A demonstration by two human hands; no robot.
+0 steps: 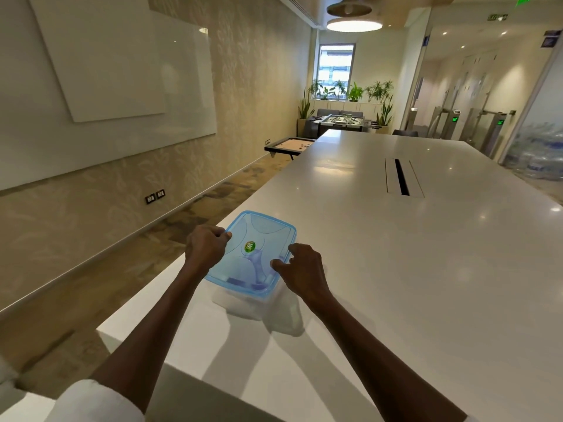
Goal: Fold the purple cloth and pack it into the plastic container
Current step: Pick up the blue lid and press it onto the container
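A: Right, the plastic container (243, 300) sits near the left front corner of the long white table (396, 254), its clear base showing below a blue translucent lid (259, 239). I see purple shapes through the lid's near end; likely the purple cloth (257, 271), though I can't make out how it lies.

B: And the hands?

A: Both on the lid. My left hand (205, 248) is curled over the left rim, fingertips pinching the edge. My right hand (303, 269) grips the right rim, thumb on top, fingers bent over the side. Lid looks seated on the base, tilted slightly with the view. A round green sticker (249, 246) marks the lid's middle, between the hands.

B: Surface?

A: Glossy, bare around the box; a dark cable slot (401, 178) well beyond it, mid-table.

B: Room?

A: Whiteboard (106, 86) on the left wall, patterned carpet (91, 275) below. Far end: foosball table (344, 120), potted plants (355, 92), a window (336, 63). Glass partitions on the right.
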